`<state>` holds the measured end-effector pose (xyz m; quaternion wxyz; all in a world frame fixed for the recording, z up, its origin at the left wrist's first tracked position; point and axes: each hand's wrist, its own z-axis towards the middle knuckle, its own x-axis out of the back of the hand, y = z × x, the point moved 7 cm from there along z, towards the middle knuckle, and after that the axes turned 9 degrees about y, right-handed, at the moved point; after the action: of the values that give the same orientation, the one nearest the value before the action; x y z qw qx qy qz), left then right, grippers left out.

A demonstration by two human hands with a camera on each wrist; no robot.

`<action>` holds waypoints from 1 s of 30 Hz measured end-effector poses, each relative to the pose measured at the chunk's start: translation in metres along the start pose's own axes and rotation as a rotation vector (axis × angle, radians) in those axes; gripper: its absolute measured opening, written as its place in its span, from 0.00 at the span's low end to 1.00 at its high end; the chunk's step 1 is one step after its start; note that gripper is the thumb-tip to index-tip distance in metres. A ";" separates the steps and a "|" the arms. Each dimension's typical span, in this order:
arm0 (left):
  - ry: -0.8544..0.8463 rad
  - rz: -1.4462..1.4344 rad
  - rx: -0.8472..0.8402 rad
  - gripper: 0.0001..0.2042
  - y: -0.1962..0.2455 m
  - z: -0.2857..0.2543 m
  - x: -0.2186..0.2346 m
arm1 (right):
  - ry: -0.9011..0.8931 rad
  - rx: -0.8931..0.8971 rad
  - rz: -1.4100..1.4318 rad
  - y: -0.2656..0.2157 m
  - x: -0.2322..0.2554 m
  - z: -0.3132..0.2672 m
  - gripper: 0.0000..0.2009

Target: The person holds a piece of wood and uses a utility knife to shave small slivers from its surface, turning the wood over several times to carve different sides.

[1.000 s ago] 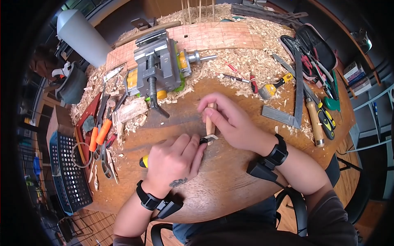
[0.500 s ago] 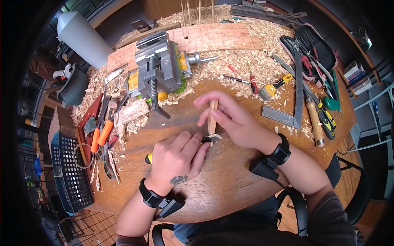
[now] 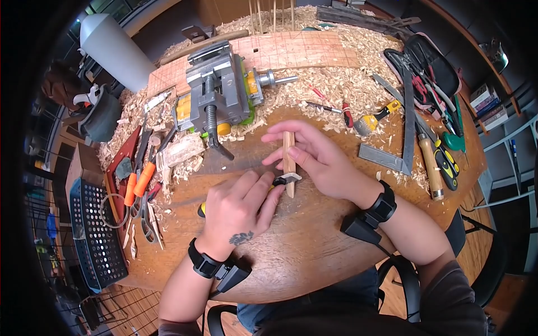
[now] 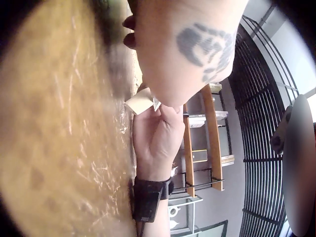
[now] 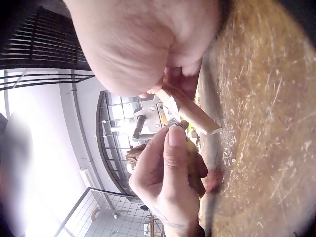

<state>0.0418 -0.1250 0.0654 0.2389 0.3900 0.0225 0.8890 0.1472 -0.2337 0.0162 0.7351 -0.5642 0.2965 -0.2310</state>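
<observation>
My left hand (image 3: 238, 204) grips a utility knife (image 3: 278, 182), its yellow butt showing behind the palm. Pinched between thumb and fingers of my right hand (image 3: 319, 165) is a short wooden stick (image 3: 288, 157), its lower end angled down close over the table. The knife's blade (image 5: 173, 111) lies across the stick near that end, where a pale sliver of wood shows in the head view. Most of the knife handle is hidden under my left fingers. In the left wrist view the stick's cut end (image 4: 139, 102) shows beside my right hand.
A metal vise (image 3: 216, 95) stands beyond my hands, with wood shavings (image 3: 302, 89) around it. At right lie a steel square (image 3: 384, 159), a wooden-handled tool (image 3: 431, 173) and a yellow scraper (image 3: 378, 117). Scissors (image 3: 147, 221) and a perforated basket (image 3: 101, 241) are at left.
The left hand with the knife has shifted slightly up along the stick, so more of its lower end shows past the blade. My right fingers have spread a little more.
</observation>
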 end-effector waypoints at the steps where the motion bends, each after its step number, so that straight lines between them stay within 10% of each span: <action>1: -0.013 0.002 -0.023 0.10 0.001 -0.001 -0.001 | 0.002 -0.005 0.000 0.000 0.000 0.000 0.19; 30: -0.145 0.045 -0.177 0.09 0.015 -0.016 -0.008 | -0.011 0.007 -0.008 -0.002 -0.001 0.000 0.19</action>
<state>0.0290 -0.1396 0.0518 0.2533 0.4310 -0.0820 0.8622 0.1464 -0.2339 0.0185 0.7378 -0.5641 0.2892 -0.2318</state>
